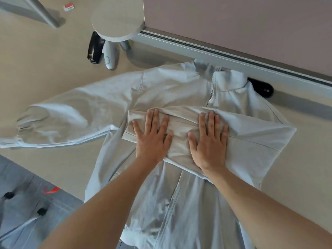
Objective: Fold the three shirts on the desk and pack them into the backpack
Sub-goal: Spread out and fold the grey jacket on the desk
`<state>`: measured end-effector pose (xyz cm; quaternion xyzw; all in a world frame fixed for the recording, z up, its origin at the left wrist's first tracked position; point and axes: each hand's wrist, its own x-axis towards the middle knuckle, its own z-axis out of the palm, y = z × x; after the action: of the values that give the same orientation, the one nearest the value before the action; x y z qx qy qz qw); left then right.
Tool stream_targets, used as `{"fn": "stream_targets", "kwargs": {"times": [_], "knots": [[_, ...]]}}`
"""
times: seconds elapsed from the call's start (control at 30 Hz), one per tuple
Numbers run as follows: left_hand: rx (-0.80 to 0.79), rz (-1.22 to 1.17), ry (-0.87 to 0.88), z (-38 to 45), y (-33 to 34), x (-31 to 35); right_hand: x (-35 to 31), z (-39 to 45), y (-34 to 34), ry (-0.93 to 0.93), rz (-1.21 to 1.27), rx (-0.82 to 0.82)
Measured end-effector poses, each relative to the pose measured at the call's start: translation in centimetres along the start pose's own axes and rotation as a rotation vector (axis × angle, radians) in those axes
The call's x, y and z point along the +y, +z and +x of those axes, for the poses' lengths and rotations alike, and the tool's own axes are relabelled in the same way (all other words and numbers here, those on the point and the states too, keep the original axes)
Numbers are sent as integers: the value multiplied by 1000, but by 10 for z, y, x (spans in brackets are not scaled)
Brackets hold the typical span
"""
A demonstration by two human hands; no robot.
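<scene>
A pale blue zip-up shirt lies spread flat on the beige desk, collar toward the far partition. Its right sleeve is folded across the chest, the cuff ending left of the zipper. My left hand lies flat with straight fingers on the cuff end of that folded sleeve. My right hand presses flat on the same sleeve just to the right. The other sleeve stretches out to the left. No backpack and no other shirts are in view.
A round grey stand sits at the back of the desk, with a black stapler and a white device beside it. A black object lies by the partition rail. Grey floor shows at lower left.
</scene>
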<state>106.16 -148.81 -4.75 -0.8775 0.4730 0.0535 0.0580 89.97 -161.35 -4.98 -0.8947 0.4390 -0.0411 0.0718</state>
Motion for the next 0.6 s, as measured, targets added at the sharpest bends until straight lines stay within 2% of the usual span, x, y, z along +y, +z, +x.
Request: {"fn": "stream_targets", "kwargs": {"times": [0.17,0.4,0.53,0.6], "knots": [[20,-3,4,-1,7,0,1,0,3,-7,-28,10],[-69,-109,-13,-14,-19,-11,-3,3,0,-12,-61,-31],[-32,-177,-116,-52,-32,-51,-40,5,-9,34,13,-77],[-88,-197,-168,-69,-35,-82,-76,6,-14,-35,50,-76]]}}
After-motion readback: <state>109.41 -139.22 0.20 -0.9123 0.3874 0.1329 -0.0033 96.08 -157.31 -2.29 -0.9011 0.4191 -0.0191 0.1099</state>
